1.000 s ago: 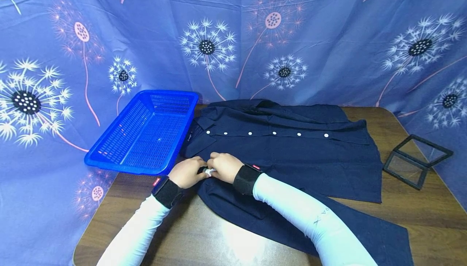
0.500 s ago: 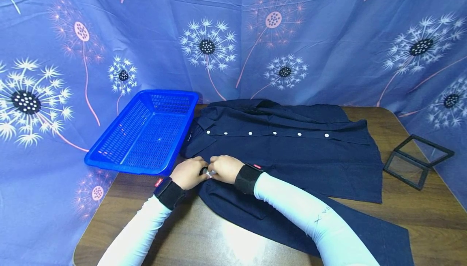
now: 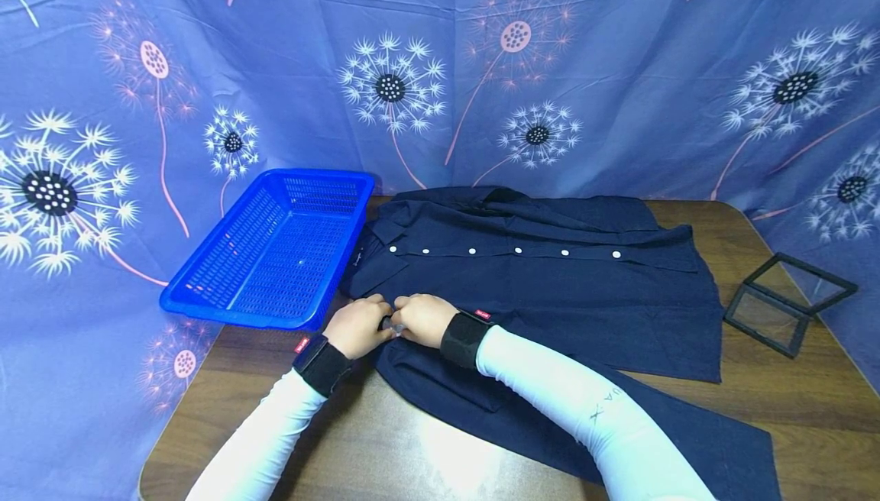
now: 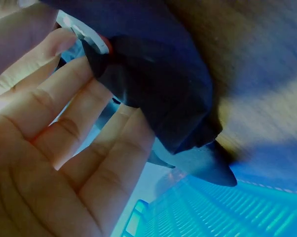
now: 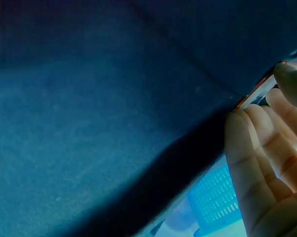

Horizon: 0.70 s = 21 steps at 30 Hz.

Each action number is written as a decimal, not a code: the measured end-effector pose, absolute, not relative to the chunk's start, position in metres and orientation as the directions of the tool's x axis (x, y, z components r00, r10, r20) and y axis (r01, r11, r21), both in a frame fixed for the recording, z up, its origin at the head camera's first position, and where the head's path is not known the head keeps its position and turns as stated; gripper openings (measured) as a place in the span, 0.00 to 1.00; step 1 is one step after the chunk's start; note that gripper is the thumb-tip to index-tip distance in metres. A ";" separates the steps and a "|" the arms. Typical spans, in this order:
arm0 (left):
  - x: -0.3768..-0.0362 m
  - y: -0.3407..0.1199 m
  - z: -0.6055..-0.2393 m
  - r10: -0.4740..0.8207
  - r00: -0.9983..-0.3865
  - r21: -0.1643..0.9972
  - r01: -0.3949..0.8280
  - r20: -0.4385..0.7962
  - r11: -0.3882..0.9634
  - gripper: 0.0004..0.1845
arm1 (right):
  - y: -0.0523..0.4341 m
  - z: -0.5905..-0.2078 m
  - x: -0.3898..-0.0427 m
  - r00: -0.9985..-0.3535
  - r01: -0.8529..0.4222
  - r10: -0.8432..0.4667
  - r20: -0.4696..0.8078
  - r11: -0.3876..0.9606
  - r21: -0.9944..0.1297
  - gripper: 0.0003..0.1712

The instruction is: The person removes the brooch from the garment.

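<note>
L hand & R hand: grips closed, fingers curled, both pinching shirt edge at one small whitish button. Shirt navy, spread flat on bench, white buttons in a row, next to blue basket. Button mostly hidden by fingers; wrist views blurred.

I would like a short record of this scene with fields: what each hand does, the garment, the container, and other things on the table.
left hand: left hand pinches a fold of the dark shirt near its cuff
right hand: right hand grips the same spot, with a small white piece between the hands
garment: navy, spread flat, white buttons in a row
container: blue basket at the left table edge, nothing visible inside
other: black frame at the right, on the wooden table
</note>
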<state>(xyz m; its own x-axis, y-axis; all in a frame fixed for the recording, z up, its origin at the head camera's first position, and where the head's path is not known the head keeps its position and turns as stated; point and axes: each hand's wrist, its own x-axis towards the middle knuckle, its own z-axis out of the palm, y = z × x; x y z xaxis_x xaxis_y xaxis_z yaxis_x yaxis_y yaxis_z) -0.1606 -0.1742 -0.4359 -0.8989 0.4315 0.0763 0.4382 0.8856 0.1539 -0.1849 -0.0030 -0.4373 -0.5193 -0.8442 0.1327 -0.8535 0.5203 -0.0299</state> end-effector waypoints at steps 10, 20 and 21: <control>-0.160 -0.175 -0.441 0.433 -0.894 0.143 0.446 0.112 0.884 0.12 | -0.004 -0.442 -0.185 -0.498 -0.855 -0.849 0.174 0.515 0.063 0.03; -0.160 -0.176 -0.444 0.439 -0.887 0.126 0.456 0.141 0.881 0.13 | -0.009 -0.446 -0.184 -0.482 -0.846 -0.857 0.185 0.509 0.156 0.05; -0.160 -0.176 -0.444 0.440 -0.886 0.126 0.458 0.145 0.880 0.13 | -0.009 -0.446 -0.184 -0.484 -0.846 -0.857 0.179 0.510 0.156 0.06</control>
